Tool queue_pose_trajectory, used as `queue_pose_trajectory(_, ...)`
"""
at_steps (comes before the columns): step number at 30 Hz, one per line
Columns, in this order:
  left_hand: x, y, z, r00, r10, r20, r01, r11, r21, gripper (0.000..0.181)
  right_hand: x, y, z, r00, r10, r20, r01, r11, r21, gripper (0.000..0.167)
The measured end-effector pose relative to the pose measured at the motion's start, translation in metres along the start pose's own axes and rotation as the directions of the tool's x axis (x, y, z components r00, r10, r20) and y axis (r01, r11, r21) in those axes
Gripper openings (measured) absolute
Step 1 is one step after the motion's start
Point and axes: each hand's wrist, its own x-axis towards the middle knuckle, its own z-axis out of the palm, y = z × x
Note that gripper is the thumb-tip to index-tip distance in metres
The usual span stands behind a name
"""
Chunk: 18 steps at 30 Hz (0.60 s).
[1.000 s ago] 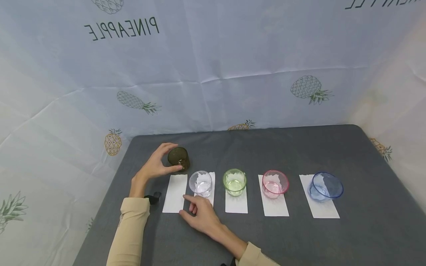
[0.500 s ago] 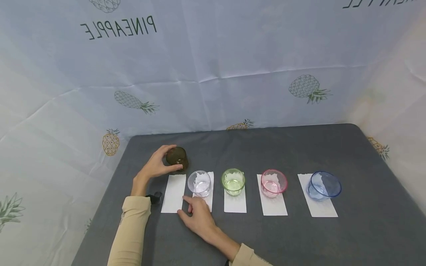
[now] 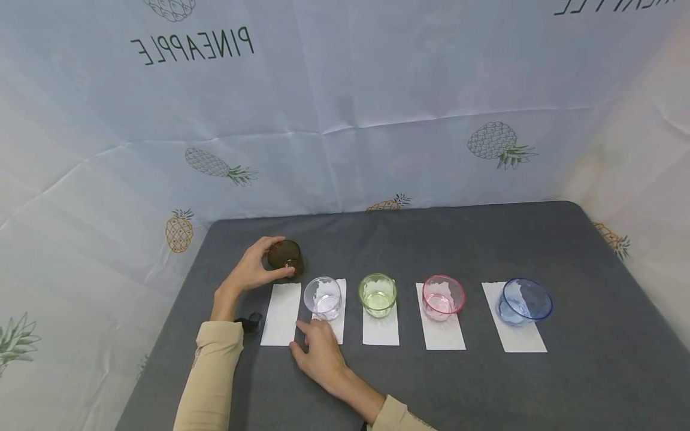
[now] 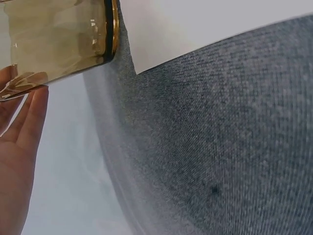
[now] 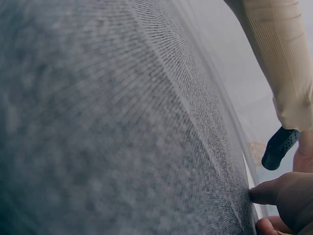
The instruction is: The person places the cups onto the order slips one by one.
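Note:
My left hand (image 3: 253, 266) holds a brown tinted glass (image 3: 286, 257), thumb at the near side and fingers at the far side. The glass is just behind the leftmost white paper (image 3: 281, 314); I cannot tell whether its base touches the table. In the left wrist view, the same glass (image 4: 58, 41) shows see-through amber beside the paper's corner (image 4: 161, 39). My right hand (image 3: 323, 357) lies low, its index finger and thumb extended to that paper's right edge. Just beyond it stands a clear glass (image 3: 324, 299) on a second paper (image 3: 338, 329).
To the right, a green glass (image 3: 378, 296), a pink glass (image 3: 443, 299) and a blue glass (image 3: 523, 302) each stand on a white paper. The dark grey table (image 3: 431, 389) ends at a pale pineapple-print curtain (image 3: 345, 161) behind.
The head view has shifted slightly. Both hands stay almost in place, the left with the brown glass and the right beside the leftmost paper.

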Motion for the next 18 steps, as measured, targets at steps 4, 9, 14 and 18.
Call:
queue_pose_trajectory(4, -0.004, 0.003, -0.002, 1.0, 0.005, 0.003, -0.005, 1.0, -0.004, 0.079, 0.0, -0.001, 0.0, 1.0, 0.016, 0.009, -0.016, 1.0, -0.002, 0.035)
queue_pose_trajectory(9, -0.011, 0.007, -0.005, 0.999, 0.033, -0.015, -0.033, 0.999, -0.003, 0.076, 0.0, -0.001, 0.0, 0.998, 0.046, 0.046, -0.047, 0.999, 0.009, 0.036)
queue_pose_trajectory(14, -0.017, 0.013, -0.009, 0.998, 0.061, -0.021, -0.061, 0.998, -0.002, 0.075, 0.0, 0.0, 0.0, 0.998, 0.041, 0.047, -0.042, 0.999, 0.014, 0.036)
queue_pose_trajectory(18, -0.021, 0.019, -0.013, 0.996, 0.084, -0.023, -0.084, 0.996, -0.009, 0.076, 0.0, 0.001, 0.001, 1.0, 0.014, 0.023, -0.014, 1.0, 0.005, 0.035)
